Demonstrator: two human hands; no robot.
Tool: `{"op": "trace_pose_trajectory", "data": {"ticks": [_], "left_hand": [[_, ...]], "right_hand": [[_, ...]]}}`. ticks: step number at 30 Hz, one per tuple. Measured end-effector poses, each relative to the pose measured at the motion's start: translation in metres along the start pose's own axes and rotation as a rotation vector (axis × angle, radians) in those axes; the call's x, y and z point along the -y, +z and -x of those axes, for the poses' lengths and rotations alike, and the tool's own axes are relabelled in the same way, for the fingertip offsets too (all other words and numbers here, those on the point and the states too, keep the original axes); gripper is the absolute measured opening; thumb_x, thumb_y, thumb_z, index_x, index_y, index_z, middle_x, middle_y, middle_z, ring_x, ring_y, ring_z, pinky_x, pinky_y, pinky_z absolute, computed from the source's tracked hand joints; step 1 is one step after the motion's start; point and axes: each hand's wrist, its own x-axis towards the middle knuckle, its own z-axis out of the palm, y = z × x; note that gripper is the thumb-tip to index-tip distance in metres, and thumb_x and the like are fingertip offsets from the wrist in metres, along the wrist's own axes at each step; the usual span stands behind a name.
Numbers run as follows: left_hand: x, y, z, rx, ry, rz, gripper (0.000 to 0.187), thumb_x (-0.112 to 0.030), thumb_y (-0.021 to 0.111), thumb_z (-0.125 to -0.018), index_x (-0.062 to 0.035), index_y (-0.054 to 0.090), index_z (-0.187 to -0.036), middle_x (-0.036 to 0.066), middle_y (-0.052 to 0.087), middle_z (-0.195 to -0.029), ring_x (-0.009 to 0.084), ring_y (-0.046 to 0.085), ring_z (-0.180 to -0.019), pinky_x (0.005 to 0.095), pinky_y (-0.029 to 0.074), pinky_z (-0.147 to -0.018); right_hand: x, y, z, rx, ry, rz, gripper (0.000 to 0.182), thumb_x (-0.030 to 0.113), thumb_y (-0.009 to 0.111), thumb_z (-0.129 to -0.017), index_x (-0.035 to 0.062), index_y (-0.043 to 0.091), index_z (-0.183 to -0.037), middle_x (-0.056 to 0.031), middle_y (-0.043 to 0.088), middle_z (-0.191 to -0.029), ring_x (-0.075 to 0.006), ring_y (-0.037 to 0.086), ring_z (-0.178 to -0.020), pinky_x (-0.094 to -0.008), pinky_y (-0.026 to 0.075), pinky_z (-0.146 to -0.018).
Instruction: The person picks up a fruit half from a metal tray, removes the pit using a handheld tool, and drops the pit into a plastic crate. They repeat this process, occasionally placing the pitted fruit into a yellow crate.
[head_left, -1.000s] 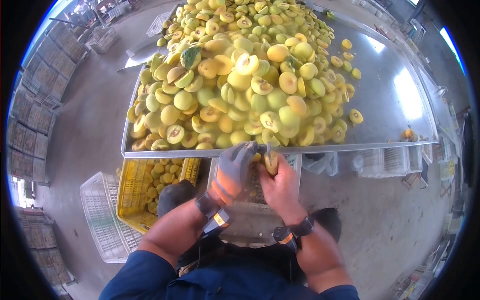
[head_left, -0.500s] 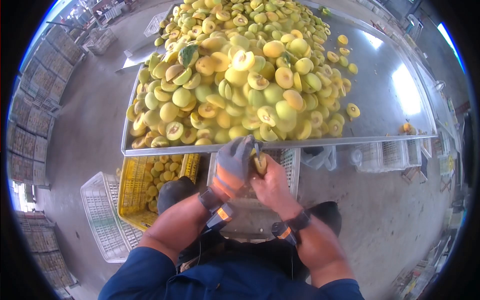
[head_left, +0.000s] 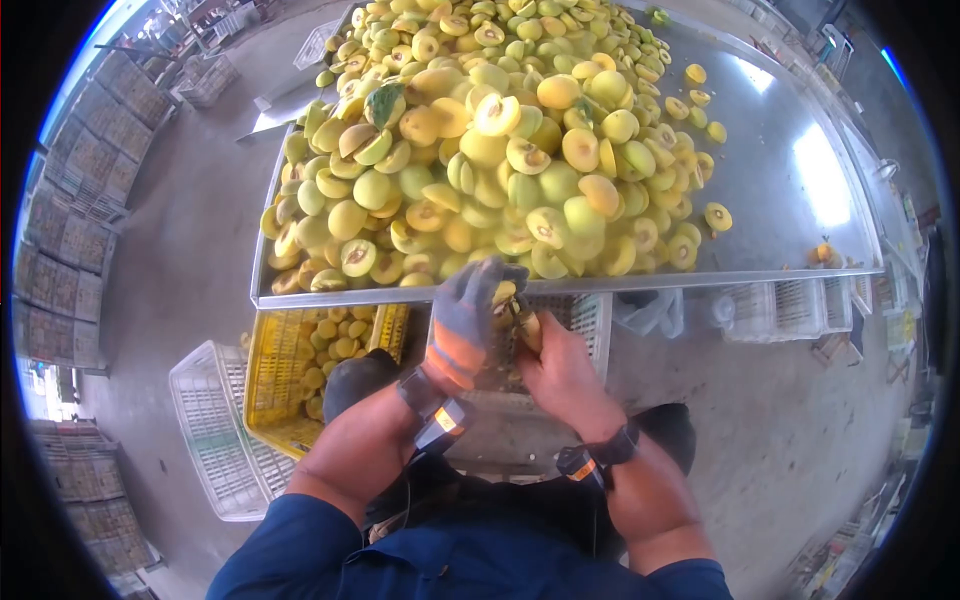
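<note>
"At the counter's (head_left: 765,205) near edge, what do you hold?"
"My left hand (head_left: 460,325), gloved: curled around a fruit piece (head_left: 504,293). My right hand (head_left: 565,375): closed on a small tool (head_left: 527,325)."
"Beyond?"
"Halved fruit (head_left: 480,150), heaped."

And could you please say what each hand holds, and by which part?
The left hand holds a fruit, exact grip unclear; the right hand, a small tool by its handle.

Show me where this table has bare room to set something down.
The metal table is bare on the right, bordered by the stray fruit halves, the near rim and a small orange piece by the corner. The fruit pile crowds its left and middle.
</note>
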Motion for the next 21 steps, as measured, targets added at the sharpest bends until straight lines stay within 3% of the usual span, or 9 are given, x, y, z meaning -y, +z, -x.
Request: {"op": "trace_pose_trajectory", "data": {"ticks": [3,6,9,10,12,15,18,20,21], "left_hand": [[-0.002,-0.005,0.003,0.031,0.099,-0.225,0.035,-0.029,0.058,-0.114,0.0017,0.075,-0.114,0.013,0.078,-0.102,0.0176,0.068,-0.093,0.0342,0.054,-0.085],[0.006,-0.002,0.005,0.03,0.211,-0.283,0.027,-0.023,0.06,-0.112,0.0005,0.073,-0.115,0.016,0.076,-0.102,0.0232,0.069,-0.091,0.0376,0.054,-0.084],[-0.001,-0.002,0.008,0.051,0.221,-0.453,0.019,-0.015,0.061,-0.109,-0.0009,0.072,-0.115,0.018,0.072,-0.104,0.0321,0.07,-0.09,0.0406,0.054,-0.083],[-0.006,-0.001,0.008,0.068,0.212,-0.545,0.017,-0.013,0.061,-0.108,-0.0014,0.071,-0.115,0.019,0.071,-0.105,0.0353,0.07,-0.09,0.0415,0.054,-0.083],[-0.002,0.002,0.009,0.067,0.183,-0.436,0.021,-0.011,0.058,-0.107,0.0017,0.073,-0.114,0.018,0.07,-0.102,0.0335,0.069,-0.093,0.039,0.054,-0.083],[-0.003,0.0,0.006,0.109,0.16,-0.35,0.023,-0.015,0.059,-0.108,0.0019,0.074,-0.112,0.016,0.072,-0.101,0.0296,0.07,-0.093,0.0381,0.055,-0.081],[-0.013,-0.006,-0.003,0.133,-0.006,-0.095,0.028,-0.024,0.062,-0.11,0.0006,0.076,-0.11,0.013,0.076,-0.097,0.021,0.072,-0.092,0.0361,0.055,-0.077],[-0.03,-0.008,-0.007,0.151,-0.334,0.181,0.031,-0.026,0.063,-0.111,0.001,0.077,-0.108,0.011,0.077,-0.095,0.0158,0.071,-0.092,0.0338,0.056,-0.075],[-0.022,-0.009,-0.007,0.157,-0.253,0.071,0.031,-0.028,0.063,-0.11,0.0006,0.076,-0.108,0.01,0.076,-0.094,0.017,0.072,-0.087,0.0339,0.056,-0.073]], "right_hand": [[-0.002,0.011,0.002,0.004,-0.042,-0.084,0.025,0.01,0.066,-0.094,-0.0036,0.058,-0.114,-0.036,0.07,-0.1,-0.0559,0.068,-0.101,-0.0596,0.054,-0.082],[-0.004,0.011,0.0,0.079,-0.063,-0.271,0.023,0.007,0.062,-0.098,-0.0029,0.061,-0.118,-0.0328,0.07,-0.101,-0.0567,0.064,-0.104,-0.0538,0.055,-0.085],[0.003,0.01,0.0,0.102,0.035,-0.007,0.024,0.011,0.062,-0.098,-0.003,0.059,-0.118,-0.0308,0.071,-0.103,-0.0565,0.067,-0.099,-0.0546,0.056,-0.088],[-0.006,0.013,-0.001,0.089,-0.035,-0.049,0.024,0.011,0.062,-0.098,-0.0029,0.059,-0.118,-0.03,0.071,-0.102,-0.0554,0.068,-0.096,-0.0533,0.056,-0.086],[-0.023,0.023,-0.002,0.067,-0.173,-0.133,0.024,0.012,0.062,-0.099,-0.0026,0.059,-0.117,-0.0283,0.071,-0.099,-0.0531,0.069,-0.091,-0.0507,0.056,-0.081],[-0.019,0.012,0.0,0.119,-0.164,-0.265,0.023,0.012,0.063,-0.099,-0.003,0.061,-0.116,-0.0278,0.071,-0.095,-0.0523,0.068,-0.088,-0.0492,0.056,-0.08],[0.006,-0.013,-0.004,0.385,0.172,-0.489,0.021,0.011,0.064,-0.098,-0.0033,0.062,-0.113,-0.0199,0.071,-0.09,-0.0408,0.07,-0.082,-0.0454,0.055,-0.076],[0.009,-0.016,-0.004,0.484,0.317,-0.611,0.02,0.012,0.065,-0.098,-0.003,0.062,-0.112,-0.0135,0.07,-0.085,-0.0311,0.068,-0.074,-0.0412,0.054,-0.071],[0.009,-0.015,-0.003,0.518,0.37,-0.67,0.02,0.012,0.065,-0.099,-0.0027,0.063,-0.111,-0.0101,0.069,-0.082,-0.0258,0.067,-0.07,-0.0386,0.053,-0.068]]}}
